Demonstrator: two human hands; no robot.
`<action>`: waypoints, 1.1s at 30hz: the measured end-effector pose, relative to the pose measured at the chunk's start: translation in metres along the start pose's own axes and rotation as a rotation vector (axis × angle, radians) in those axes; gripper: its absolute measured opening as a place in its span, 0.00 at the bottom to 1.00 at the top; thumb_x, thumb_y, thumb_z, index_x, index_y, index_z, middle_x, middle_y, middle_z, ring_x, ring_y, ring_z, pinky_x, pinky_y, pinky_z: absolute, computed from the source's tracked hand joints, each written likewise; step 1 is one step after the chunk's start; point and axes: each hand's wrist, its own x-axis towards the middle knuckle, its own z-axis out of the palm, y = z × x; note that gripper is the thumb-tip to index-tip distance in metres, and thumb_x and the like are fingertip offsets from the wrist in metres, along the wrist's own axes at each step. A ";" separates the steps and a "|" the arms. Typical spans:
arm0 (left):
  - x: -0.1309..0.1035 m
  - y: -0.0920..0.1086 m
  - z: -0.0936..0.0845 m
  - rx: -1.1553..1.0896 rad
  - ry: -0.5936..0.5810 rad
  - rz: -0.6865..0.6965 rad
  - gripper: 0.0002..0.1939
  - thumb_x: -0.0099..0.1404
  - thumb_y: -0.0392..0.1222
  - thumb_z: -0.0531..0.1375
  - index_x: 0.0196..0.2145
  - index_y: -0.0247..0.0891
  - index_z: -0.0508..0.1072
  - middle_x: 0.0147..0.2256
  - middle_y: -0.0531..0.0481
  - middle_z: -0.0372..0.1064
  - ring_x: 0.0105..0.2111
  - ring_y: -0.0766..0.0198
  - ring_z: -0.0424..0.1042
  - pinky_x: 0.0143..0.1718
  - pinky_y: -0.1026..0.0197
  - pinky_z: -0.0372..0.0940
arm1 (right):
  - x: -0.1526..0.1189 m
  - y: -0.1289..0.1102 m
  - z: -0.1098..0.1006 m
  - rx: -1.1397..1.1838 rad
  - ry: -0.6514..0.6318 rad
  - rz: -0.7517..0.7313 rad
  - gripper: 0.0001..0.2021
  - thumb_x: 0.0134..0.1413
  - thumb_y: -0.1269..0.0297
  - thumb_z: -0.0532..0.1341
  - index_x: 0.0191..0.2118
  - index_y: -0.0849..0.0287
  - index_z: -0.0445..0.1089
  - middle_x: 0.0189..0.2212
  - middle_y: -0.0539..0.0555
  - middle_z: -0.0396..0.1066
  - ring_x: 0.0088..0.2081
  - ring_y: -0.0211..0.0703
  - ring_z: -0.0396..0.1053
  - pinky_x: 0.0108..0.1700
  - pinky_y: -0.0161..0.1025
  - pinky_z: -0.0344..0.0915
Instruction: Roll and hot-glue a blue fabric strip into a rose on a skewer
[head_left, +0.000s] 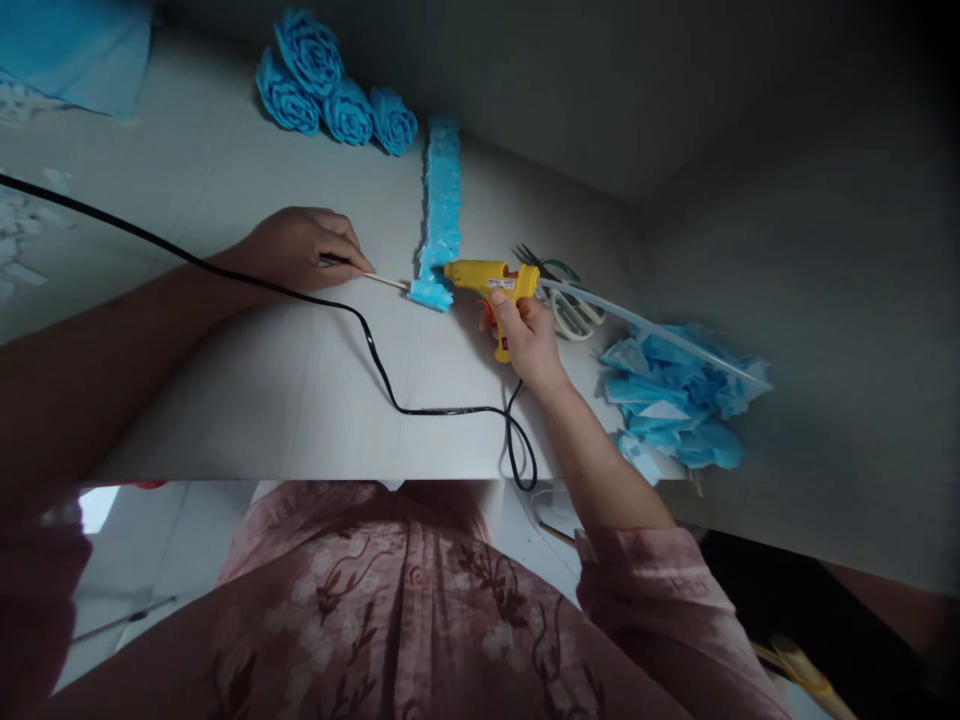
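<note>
My right hand (529, 330) is wrapped round the handle of a yellow glue gun (480, 275), with a long clear glue stick (652, 328) coming out of its back. The nozzle points left, at the lower end of a blue ruffled strip (442, 195) lying on the table. Between the fingers of my left hand (311, 248) is a thin wooden stick (386, 281). A small roll of blue material (430, 294) sits round the stick's far end, just below the nozzle and at the strip's lower end.
Several blue paper roses (307, 60) lie at the back of the table (247, 430). Scissors (574, 300) rest behind my right hand, and crumpled blue pieces (675, 400) are at the right. A black cord (442, 411) crosses the table. White scraps (19, 230) and a blue sheet (82, 50) lie left.
</note>
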 end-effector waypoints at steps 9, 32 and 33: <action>0.000 -0.001 0.000 0.016 -0.019 -0.021 0.21 0.74 0.52 0.58 0.43 0.43 0.91 0.44 0.46 0.85 0.43 0.57 0.81 0.48 0.59 0.73 | -0.002 -0.004 -0.003 -0.013 -0.005 -0.016 0.39 0.60 0.16 0.60 0.26 0.53 0.70 0.21 0.50 0.65 0.24 0.39 0.60 0.28 0.41 0.58; 0.000 -0.001 0.000 0.008 0.008 0.002 0.21 0.74 0.52 0.57 0.41 0.43 0.90 0.41 0.48 0.84 0.40 0.59 0.80 0.45 0.60 0.72 | 0.000 -0.005 -0.020 0.032 -0.016 0.111 0.28 0.49 0.32 0.76 0.35 0.54 0.74 0.28 0.50 0.74 0.26 0.38 0.61 0.28 0.39 0.58; 0.000 -0.001 0.000 0.008 0.007 0.001 0.21 0.74 0.52 0.58 0.42 0.43 0.90 0.41 0.47 0.84 0.40 0.59 0.80 0.45 0.60 0.72 | 0.000 -0.006 -0.020 0.048 -0.016 0.129 0.27 0.48 0.34 0.76 0.36 0.54 0.75 0.29 0.51 0.75 0.25 0.37 0.61 0.26 0.39 0.57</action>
